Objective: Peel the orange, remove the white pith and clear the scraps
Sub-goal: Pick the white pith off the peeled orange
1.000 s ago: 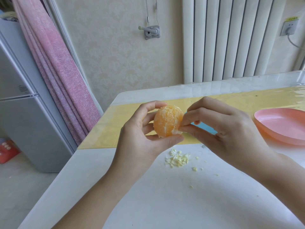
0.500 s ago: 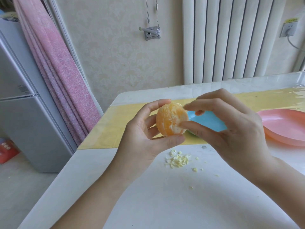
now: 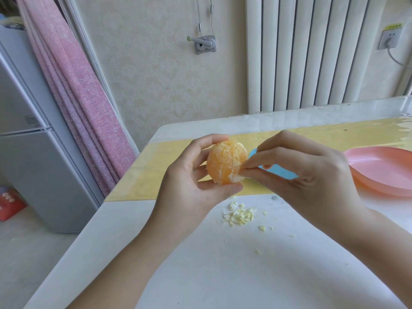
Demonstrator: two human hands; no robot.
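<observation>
Above the white tabletop (image 3: 223,275), the left hand (image 3: 189,181) curls its fingers (image 3: 211,139) round the peeled orange (image 3: 225,161), the right hand (image 3: 312,175) pinches its pith (image 3: 236,177), scraps (image 3: 239,215) lie just below them, and a radiator (image 3: 312,52) stands far behind.

Wall: ahead of you stood a cream wall (image 3: 156,74) with a faint embossed pattern.
Radiator: a white ribbed radiator (image 3: 312,52) rose to your right, behind the white worktop (image 3: 223,275).
Socket: right of the radiator, a wall socket (image 3: 390,39) held a plugged-in cable.
Bracket: you had a metal crank bracket (image 3: 204,44) on the wall, with thin cords (image 3: 200,18) above it.
Curtain: a pink curtain (image 3: 78,97) slanted down your left.
Fridge: a grey fridge (image 3: 33,163) stood beside the curtain.
Floor: the pale floor (image 3: 26,253) carried a red box (image 3: 9,204) by the fridge.
Light: soft and even.
</observation>
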